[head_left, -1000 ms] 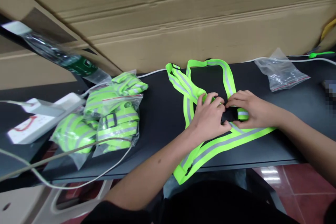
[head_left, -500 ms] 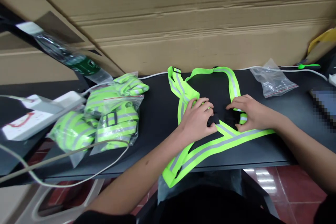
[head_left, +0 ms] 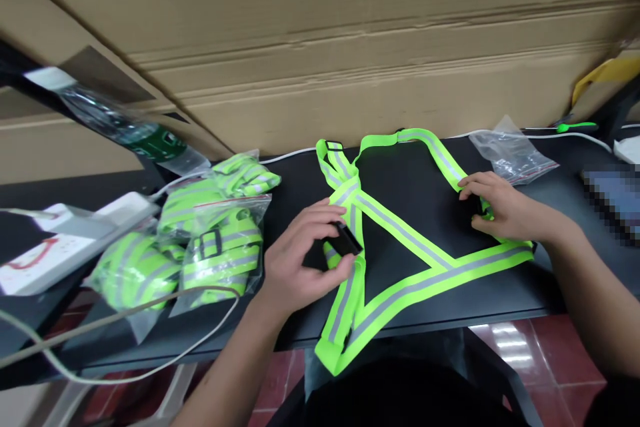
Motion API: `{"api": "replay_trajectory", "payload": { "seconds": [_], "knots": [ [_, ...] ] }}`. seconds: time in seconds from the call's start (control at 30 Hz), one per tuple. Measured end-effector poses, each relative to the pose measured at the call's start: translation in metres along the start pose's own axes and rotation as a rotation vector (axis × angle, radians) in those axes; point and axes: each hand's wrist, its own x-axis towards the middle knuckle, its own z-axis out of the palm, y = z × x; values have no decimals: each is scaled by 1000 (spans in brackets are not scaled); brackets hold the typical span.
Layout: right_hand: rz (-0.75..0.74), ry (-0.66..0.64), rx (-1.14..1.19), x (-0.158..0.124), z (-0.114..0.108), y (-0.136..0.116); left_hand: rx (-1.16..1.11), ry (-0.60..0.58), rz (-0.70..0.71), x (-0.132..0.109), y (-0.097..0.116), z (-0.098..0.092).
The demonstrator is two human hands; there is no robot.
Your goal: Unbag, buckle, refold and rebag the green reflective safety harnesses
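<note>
A neon-green reflective vest (head_left: 407,230) made of straps with grey stripes is spread on the black table. My left hand (head_left: 305,260) is closed around a black plastic buckle half (head_left: 346,239) at the vest's left side, its open end facing right. On the other side, my right hand (head_left: 507,210) pinches a dark piece (head_left: 469,207), apparently the other buckle half, at the end of a green strap. The fingers partly hide that piece. A wide gap separates the two hands, with the diagonal strap lying between them.
Several folded green vests in clear bags (head_left: 223,247) lie at the left, beside a white power strip (head_left: 75,240) and a plastic bottle (head_left: 125,123). An empty clear bag (head_left: 513,150), a green-handled tool (head_left: 577,127) and a phone (head_left: 615,197) are at the right. Cardboard (head_left: 350,80) stands behind.
My left hand has moved left and my right hand slightly right, each drawing its black piece away from the middle. The diagonal strap between them is now uncovered. The view has shifted slightly.
</note>
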Motion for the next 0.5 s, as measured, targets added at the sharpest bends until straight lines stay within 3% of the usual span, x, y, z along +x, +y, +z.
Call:
{"api": "replay_trajectory", "payload": {
  "seconds": [0.1, 0.3, 0.5],
  "knots": [
    [-16, 12, 55, 5, 1, -10, -55, 33, -76, -18, -4, -3],
    [-120, 122, 169, 17, 3, -35, 271, 153, -136, -31, -3, -1],
    [-105, 17, 32, 24, 0, -52, -116, 226, -309, -29, 1, 7]
  ]
}}
